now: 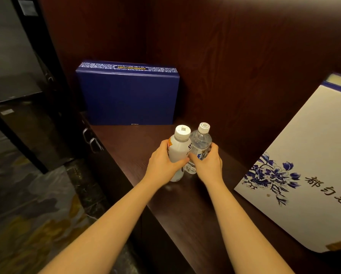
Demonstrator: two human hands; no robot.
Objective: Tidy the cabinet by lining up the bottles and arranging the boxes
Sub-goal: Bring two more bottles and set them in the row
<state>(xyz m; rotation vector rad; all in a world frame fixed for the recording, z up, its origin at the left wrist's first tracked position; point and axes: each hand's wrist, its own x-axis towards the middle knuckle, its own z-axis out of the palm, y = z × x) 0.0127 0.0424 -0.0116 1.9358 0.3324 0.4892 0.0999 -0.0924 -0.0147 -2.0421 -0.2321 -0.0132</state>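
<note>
Two bottles stand side by side, touching, on the dark wooden cabinet shelf [126, 147]. The white opaque bottle [178, 149] with a white cap is on the left, and my left hand [163, 165] is wrapped around its body. The clear water bottle [201, 143], also white-capped, is on the right with my right hand [207, 165] closed around its lower half. A dark blue box [128, 95] stands upright against the back left of the shelf. A large white box [304, 165] with a blue flower print leans at the right.
Dark wood walls [244, 66] close the shelf at the back and right. Drawer handles [90, 139] sit on the cabinet front at the left. A black glass-fronted cabinet [17, 95] stands further left, above a marbled floor [37, 214].
</note>
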